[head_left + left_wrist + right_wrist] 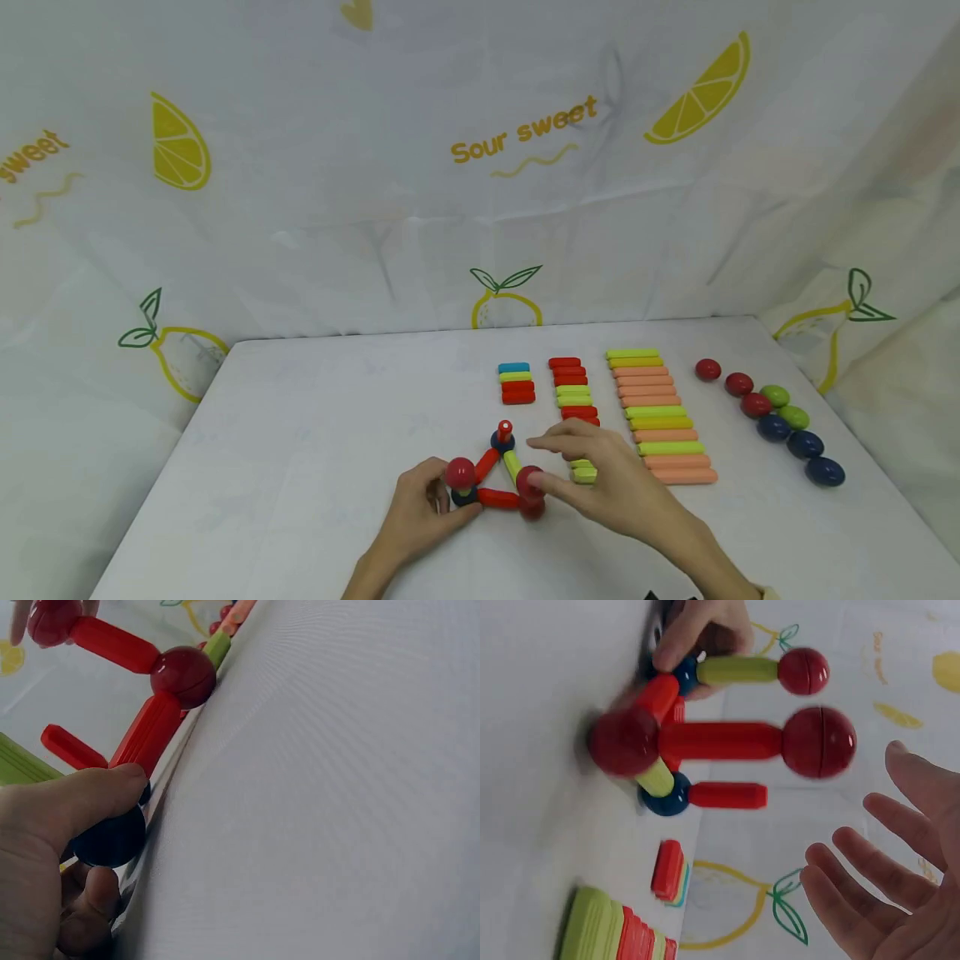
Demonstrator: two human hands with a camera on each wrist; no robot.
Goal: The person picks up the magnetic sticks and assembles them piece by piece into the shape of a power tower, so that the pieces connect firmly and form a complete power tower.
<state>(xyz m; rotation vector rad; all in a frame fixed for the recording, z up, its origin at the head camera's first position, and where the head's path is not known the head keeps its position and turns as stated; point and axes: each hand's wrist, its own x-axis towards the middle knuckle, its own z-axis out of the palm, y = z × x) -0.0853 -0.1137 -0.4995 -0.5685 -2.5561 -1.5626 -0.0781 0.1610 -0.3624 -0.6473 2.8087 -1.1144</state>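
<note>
A magnetic stick-and-ball frame [498, 475] stands on the white table [300, 433]: a flat triangle of red and green sticks with balls at its corners. My left hand [438, 500] pinches the dark blue corner ball [112, 838] between thumb and fingers; a green post topped by a red ball [460, 472] rises from it. At the right corner a red post [720, 741] carries another red ball [819, 742]. My right hand [555, 462] hovers beside that ball, its fingers [870, 892] spread and straight, holding nothing. The far blue ball [502, 442] bears a short red post.
Behind the right hand lie rows of spare sticks: a short stack [516, 383], a red and green column [573, 396], and long green and peach sticks [660, 417]. A line of red, green and blue balls [772, 417] runs along the right. Lemon-print cloth walls the table.
</note>
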